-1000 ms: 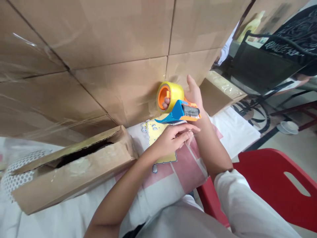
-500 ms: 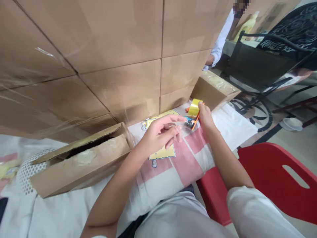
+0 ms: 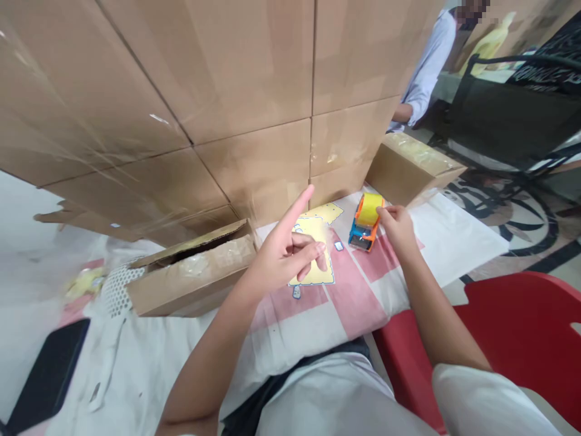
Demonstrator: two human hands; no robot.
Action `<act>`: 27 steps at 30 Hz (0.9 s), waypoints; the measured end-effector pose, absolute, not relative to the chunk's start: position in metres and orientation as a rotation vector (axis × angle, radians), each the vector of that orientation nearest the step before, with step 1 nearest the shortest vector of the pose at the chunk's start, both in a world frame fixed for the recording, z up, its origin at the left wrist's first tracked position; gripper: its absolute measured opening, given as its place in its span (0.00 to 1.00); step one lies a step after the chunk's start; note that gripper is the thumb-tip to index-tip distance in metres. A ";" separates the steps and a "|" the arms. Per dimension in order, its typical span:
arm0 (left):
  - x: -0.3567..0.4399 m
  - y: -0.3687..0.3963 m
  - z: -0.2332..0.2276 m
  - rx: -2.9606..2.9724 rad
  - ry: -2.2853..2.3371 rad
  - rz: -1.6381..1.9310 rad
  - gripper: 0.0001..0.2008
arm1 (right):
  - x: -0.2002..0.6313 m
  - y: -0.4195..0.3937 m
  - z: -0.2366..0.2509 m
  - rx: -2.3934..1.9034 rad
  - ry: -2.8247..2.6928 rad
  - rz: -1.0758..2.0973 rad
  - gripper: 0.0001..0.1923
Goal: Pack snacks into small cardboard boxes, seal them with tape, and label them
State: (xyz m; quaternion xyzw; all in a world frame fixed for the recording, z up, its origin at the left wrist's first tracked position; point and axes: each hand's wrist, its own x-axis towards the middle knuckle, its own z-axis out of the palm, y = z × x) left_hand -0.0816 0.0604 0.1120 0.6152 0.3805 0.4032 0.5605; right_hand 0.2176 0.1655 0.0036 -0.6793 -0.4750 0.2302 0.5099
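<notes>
Where cloth [image 3: 436, 242] lies, stacked cartons [image 3: 254, 79] behind

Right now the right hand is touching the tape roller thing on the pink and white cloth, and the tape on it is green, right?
Not quite. The right hand does touch the tape dispenser on the pink and white cloth, but the head view shows the tape roll on it is yellow, not green. The dispenser's body is orange and blue.
</notes>
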 end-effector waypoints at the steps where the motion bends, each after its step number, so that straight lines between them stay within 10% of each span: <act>1: -0.086 0.056 0.113 1.456 0.915 0.949 0.40 | 0.215 0.158 0.012 -1.649 -1.146 0.460 0.17; 8: -0.110 0.014 0.113 1.578 1.079 1.017 0.40 | 0.128 0.097 0.112 -0.864 -1.880 0.964 0.15; 16: -0.141 -0.039 0.097 1.611 1.493 1.176 0.46 | 0.060 0.094 0.159 -0.381 -2.243 0.787 0.13; 20: -0.184 -0.058 0.090 1.512 1.931 1.545 0.31 | 0.055 0.109 0.180 -0.612 -1.967 0.549 0.14; 27: -0.293 -0.020 0.051 2.042 2.002 1.683 0.17 | -0.029 0.105 0.185 -0.537 -2.404 1.067 0.12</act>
